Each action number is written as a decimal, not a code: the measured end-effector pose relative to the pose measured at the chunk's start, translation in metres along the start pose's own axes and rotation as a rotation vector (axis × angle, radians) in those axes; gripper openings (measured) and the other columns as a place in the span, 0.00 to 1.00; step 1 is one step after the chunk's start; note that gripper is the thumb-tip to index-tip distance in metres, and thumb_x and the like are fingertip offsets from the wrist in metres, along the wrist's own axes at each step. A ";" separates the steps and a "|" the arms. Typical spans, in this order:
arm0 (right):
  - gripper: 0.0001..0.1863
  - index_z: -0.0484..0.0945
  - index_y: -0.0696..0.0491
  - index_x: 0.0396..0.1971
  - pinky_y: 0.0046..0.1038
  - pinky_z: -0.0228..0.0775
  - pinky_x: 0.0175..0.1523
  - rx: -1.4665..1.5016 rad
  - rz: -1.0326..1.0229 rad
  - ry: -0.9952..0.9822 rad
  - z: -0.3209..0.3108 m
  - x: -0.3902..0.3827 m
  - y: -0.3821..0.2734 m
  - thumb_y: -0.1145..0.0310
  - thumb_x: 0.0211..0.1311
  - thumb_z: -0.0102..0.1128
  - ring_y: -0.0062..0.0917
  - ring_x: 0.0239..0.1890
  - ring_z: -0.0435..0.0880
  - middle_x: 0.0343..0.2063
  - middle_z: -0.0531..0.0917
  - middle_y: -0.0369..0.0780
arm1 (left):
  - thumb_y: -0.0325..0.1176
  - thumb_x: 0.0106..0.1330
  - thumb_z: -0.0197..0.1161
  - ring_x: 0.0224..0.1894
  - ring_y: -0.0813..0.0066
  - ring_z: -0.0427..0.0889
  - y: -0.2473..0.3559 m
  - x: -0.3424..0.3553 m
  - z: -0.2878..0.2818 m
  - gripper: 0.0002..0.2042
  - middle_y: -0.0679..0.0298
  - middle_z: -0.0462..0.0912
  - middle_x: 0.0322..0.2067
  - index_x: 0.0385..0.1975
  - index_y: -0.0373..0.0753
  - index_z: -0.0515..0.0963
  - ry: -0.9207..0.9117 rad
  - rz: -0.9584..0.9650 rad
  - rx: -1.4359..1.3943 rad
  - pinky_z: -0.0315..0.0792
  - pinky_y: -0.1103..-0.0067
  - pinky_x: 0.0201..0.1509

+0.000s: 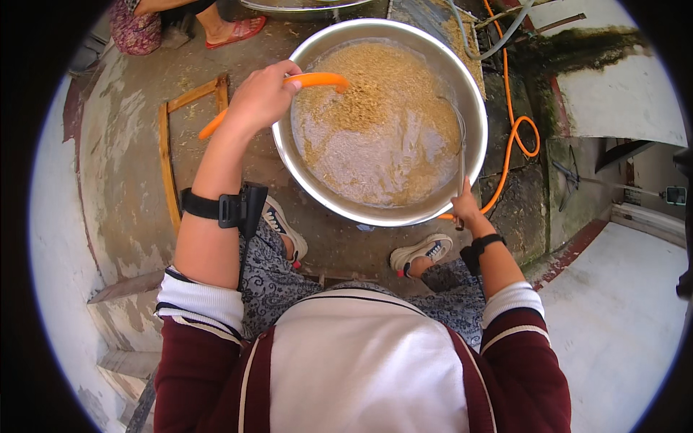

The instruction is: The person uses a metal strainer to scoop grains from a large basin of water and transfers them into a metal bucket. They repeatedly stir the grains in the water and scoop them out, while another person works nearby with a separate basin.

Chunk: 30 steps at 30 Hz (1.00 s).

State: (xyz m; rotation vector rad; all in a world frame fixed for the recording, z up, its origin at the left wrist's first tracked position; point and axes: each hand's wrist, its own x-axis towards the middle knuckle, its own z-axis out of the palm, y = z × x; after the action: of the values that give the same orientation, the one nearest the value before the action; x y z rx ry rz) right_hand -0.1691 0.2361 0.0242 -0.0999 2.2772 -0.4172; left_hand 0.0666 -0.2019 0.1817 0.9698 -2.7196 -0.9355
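A wide, shiny metal basin [473,123] stands on the ground in front of me, full of cloudy water with golden-brown grain or husks [390,86] floating thickly on it. My left hand [266,94] is closed round an orange hose [323,79] above the basin's left rim, and the hose's end points down at the grain. At the right rim, my right hand [468,205] grips a long-handled metal utensil [463,155]. Its thin curved upper part reaches into the basin along the right side; the head's shape cannot be made out in the water.
More orange hose [508,94] loops along the ground at the right, near a grey hose [491,54]. A wooden frame [167,151] lies on the left. Beyond it is another person's foot in a red sandal [242,31], with a second metal basin [307,9] at the top edge.
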 end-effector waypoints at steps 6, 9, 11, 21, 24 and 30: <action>0.11 0.61 0.49 0.47 0.19 0.57 0.15 1.227 0.384 -0.530 0.024 -0.077 0.036 0.77 0.70 0.47 0.14 0.13 0.63 0.18 0.65 0.32 | 0.36 0.69 0.58 0.41 0.59 0.82 0.005 -0.001 -0.001 0.12 0.55 0.84 0.36 0.48 0.39 0.77 -0.027 -0.024 -0.034 0.73 0.67 0.47; 0.04 0.64 0.53 0.35 0.17 0.56 0.14 1.588 0.486 -0.767 0.049 -0.100 0.036 0.74 0.73 0.47 0.12 0.14 0.62 0.18 0.65 0.31 | 0.35 0.69 0.58 0.41 0.61 0.82 0.007 -0.001 -0.001 0.12 0.56 0.83 0.37 0.48 0.38 0.77 -0.022 -0.009 -0.018 0.72 0.69 0.47; 0.08 0.64 0.53 0.31 0.16 0.56 0.14 1.736 0.497 -0.850 0.057 -0.115 0.030 0.73 0.74 0.46 0.12 0.13 0.62 0.18 0.64 0.31 | 0.36 0.69 0.57 0.43 0.59 0.82 0.008 -0.002 0.000 0.12 0.55 0.84 0.37 0.48 0.40 0.77 -0.019 0.001 -0.025 0.72 0.67 0.49; 0.40 0.42 0.39 0.75 0.21 0.58 0.14 0.812 -0.060 -0.427 0.029 -0.144 -0.053 0.78 0.69 0.48 0.15 0.12 0.63 0.16 0.66 0.32 | 0.39 0.69 0.57 0.50 0.52 0.81 0.015 -0.004 -0.009 0.12 0.54 0.84 0.43 0.48 0.43 0.79 -0.043 -0.062 -0.009 0.71 0.62 0.56; 0.44 0.39 0.40 0.76 0.30 0.68 0.20 0.250 -0.400 -0.130 0.029 -0.124 -0.069 0.77 0.66 0.51 0.26 0.15 0.74 0.22 0.78 0.43 | 0.38 0.69 0.56 0.51 0.52 0.80 0.012 -0.005 -0.010 0.13 0.53 0.84 0.44 0.49 0.43 0.79 -0.049 -0.072 -0.011 0.71 0.61 0.57; 0.44 0.43 0.36 0.75 0.47 0.74 0.37 -0.387 -0.577 0.208 0.017 -0.073 -0.131 0.76 0.62 0.52 0.49 0.29 0.84 0.30 0.83 0.57 | 0.36 0.70 0.58 0.44 0.56 0.83 0.007 -0.010 -0.010 0.14 0.52 0.85 0.39 0.50 0.37 0.80 0.043 0.000 0.008 0.73 0.66 0.49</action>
State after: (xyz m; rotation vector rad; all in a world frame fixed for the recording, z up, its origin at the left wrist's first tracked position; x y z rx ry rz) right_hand -0.1150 0.1231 0.1086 -0.9637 2.4849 -0.2776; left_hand 0.0735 -0.1973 0.1952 0.9803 -2.6898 -0.8938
